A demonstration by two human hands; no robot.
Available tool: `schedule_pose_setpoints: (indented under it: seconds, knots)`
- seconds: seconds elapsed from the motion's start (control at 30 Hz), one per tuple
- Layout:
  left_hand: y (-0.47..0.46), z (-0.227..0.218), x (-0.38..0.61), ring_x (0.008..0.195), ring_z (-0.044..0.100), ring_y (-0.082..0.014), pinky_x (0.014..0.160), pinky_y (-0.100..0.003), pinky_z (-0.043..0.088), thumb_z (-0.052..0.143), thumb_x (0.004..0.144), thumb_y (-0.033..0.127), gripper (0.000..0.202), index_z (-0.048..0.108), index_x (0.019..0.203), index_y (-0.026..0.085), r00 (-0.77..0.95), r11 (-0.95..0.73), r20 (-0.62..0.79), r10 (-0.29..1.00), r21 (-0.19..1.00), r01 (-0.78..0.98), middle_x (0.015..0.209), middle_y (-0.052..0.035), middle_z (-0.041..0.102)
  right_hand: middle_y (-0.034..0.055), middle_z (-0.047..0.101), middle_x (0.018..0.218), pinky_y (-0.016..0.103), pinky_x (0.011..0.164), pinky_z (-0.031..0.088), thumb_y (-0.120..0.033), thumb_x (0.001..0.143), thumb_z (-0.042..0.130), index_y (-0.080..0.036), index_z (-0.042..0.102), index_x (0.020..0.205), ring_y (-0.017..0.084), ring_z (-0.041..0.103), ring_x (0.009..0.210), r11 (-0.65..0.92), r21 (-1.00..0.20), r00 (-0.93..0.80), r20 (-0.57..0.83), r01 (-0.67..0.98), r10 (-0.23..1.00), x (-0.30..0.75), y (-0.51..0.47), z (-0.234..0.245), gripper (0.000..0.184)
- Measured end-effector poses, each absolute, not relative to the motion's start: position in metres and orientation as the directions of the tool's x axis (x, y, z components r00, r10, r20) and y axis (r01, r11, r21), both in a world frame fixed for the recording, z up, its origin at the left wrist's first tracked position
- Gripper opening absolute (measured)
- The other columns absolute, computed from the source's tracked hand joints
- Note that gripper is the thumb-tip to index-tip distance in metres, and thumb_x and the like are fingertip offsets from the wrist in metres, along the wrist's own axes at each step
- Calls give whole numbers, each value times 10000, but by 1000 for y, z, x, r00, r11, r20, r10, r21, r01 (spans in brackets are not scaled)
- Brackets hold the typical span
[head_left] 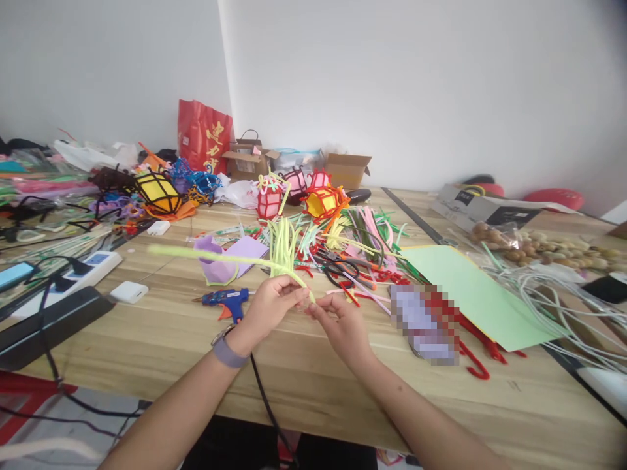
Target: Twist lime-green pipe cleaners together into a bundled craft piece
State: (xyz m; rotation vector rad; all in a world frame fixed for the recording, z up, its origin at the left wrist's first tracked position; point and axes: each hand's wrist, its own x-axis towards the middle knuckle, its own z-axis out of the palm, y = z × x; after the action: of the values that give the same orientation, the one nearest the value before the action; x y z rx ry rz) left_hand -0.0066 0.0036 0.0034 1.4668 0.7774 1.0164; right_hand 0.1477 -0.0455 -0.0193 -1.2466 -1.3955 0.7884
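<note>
A yellow-green pipe cleaner [235, 260] is pinched near its right end by my left hand [274, 303] and my right hand [345, 323], whose fingertips almost meet. Its long free part reaches out to the left above the table. Behind my hands lies a bundle of similar pipe cleaners [281, 241]. A blue glue gun [226, 297] with an orange trigger rests just left of my left hand. Beyond it stands a small purple folded shape [210, 251] with yellow-green edging along its bottom, beside a flat purple sheet [247, 250].
Black-handled scissors [343, 271] lie among loose pipe cleaners. At right are a light green sheet [475, 294] and a pixelated item [421, 323]. Several small lanterns [323, 202] stand at the back. A power strip [93, 267] with cables occupies the left.
</note>
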Motion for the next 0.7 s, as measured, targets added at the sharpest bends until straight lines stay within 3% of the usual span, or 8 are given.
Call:
schedule_pose_setpoints:
  seconds: [0.1,0.23,0.43,0.53,0.6,0.7]
  knots:
    - [3,5,-7,618,529,-110,612,-229,418,681,738,325,193,637,736,137,394,-158,202,897,977,-142,632,18,579,29,704,680,274,657,478,-446,702,732,-175,606,709,142,631,637,27,-994,-39,31,-102,999,146,-44,-18,298]
    - [4,7,-9,621,527,-104,613,-228,427,740,699,361,247,641,721,135,526,-87,224,821,958,-273,669,4,580,-11,676,583,217,588,457,-381,637,813,-160,567,684,80,586,504,-324,-835,-385,-148,-445,911,145,-46,-23,334]
    - [5,-3,-17,649,574,-135,614,-253,442,714,746,388,270,626,649,151,744,-118,411,526,902,-415,683,-38,610,-25,623,471,203,456,473,-390,624,825,-156,546,674,95,554,417,-532,-694,-742,5,-485,670,137,-61,-40,367]
    - [4,-4,-20,632,589,-148,627,-273,461,704,748,410,293,622,619,160,831,-69,392,394,914,-399,669,-59,642,4,646,496,178,345,421,-414,599,831,-160,532,665,110,549,406,-603,-683,-827,3,-413,563,129,-70,-40,398]
    - [3,-1,-19,626,592,-153,623,-278,472,715,730,429,302,634,628,157,863,-30,320,391,942,-336,674,-66,652,7,656,514,156,323,388,-399,589,838,-159,536,681,96,535,390,-584,-713,-799,-55,-389,599,127,-73,-35,397]
    - [3,6,-15,638,583,-140,628,-261,470,767,666,424,305,663,698,139,750,13,220,624,957,-291,716,-56,656,6,675,550,154,384,407,-350,624,824,-157,533,663,77,549,419,-372,-812,-514,-106,-449,851,128,-68,-23,351]
